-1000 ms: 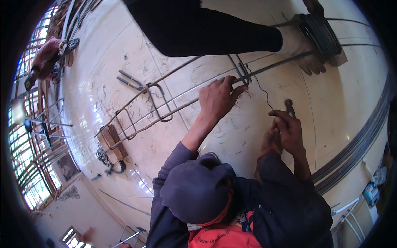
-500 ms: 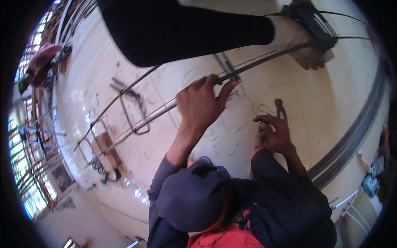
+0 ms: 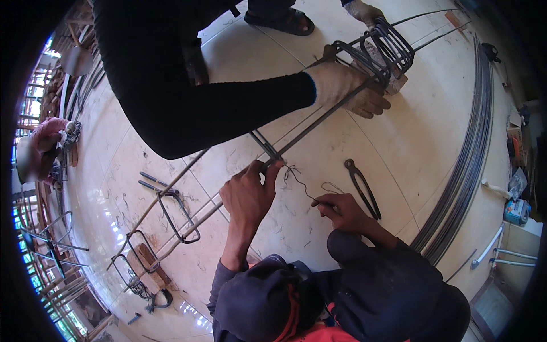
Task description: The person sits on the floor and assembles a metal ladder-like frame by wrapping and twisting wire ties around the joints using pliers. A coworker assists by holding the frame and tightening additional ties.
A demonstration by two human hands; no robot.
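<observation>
Here's the left hand [image 3: 246,196], fingers pinched narrow on the long steel bar [image 3: 310,130], right where a bent stirrup [image 3: 265,145] meets it! Over to the right hand [image 3: 342,212], and its fingers are nipped tight on a thin dark wire [image 3: 305,191] that wanders across from that crossing. Near it on the pale floor [image 3: 353,142], pincers [image 3: 354,174] lie flat. Further up, below a black sleeve [image 3: 245,108], a gloved hand [image 3: 345,90] sits just beside the bundled stirrups [image 3: 397,54].
</observation>
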